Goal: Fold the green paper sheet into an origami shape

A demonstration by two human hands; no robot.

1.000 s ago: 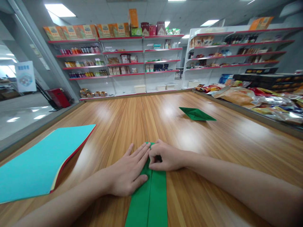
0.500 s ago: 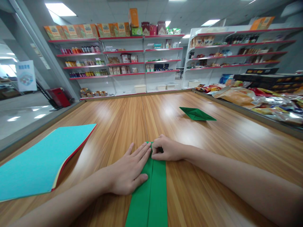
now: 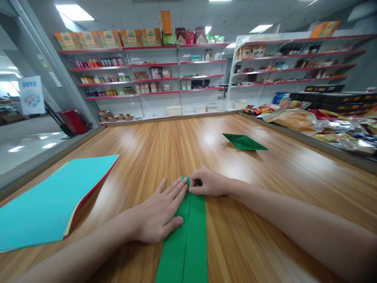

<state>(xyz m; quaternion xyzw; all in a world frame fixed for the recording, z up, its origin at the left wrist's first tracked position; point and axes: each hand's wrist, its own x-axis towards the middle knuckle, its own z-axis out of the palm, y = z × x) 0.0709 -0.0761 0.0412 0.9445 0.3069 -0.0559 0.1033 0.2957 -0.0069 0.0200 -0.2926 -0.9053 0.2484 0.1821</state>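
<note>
A long strip of folded green paper (image 3: pixel 194 236) lies on the table, with a seam running lengthwise down its middle. Its near end runs out of the picture. My left hand (image 3: pixel 160 214) rests flat on the paper's left half, fingers stretched towards the far end and thumb spread. My right hand (image 3: pixel 210 181) is closed, its fingers curled in and knuckles pressed on the far right part of the strip, beside my left fingertips. It covers that corner of the paper. Farther back on the right sits a green folded paper boat-like shape (image 3: pixel 246 142), apart from both hands.
To the left lies a stack of coloured paper (image 3: pixel 59 200), turquoise on top with yellow and red edges beneath. Snack packets (image 3: pixel 303 122) and dark boxes stand beyond the right edge of the wooden table (image 3: pixel 141 157). Stocked shelves (image 3: pixel 156 80) are behind.
My right hand has slid away from me along the green strip to its far end, uncovering more of the right half. My left hand has stayed in place.
</note>
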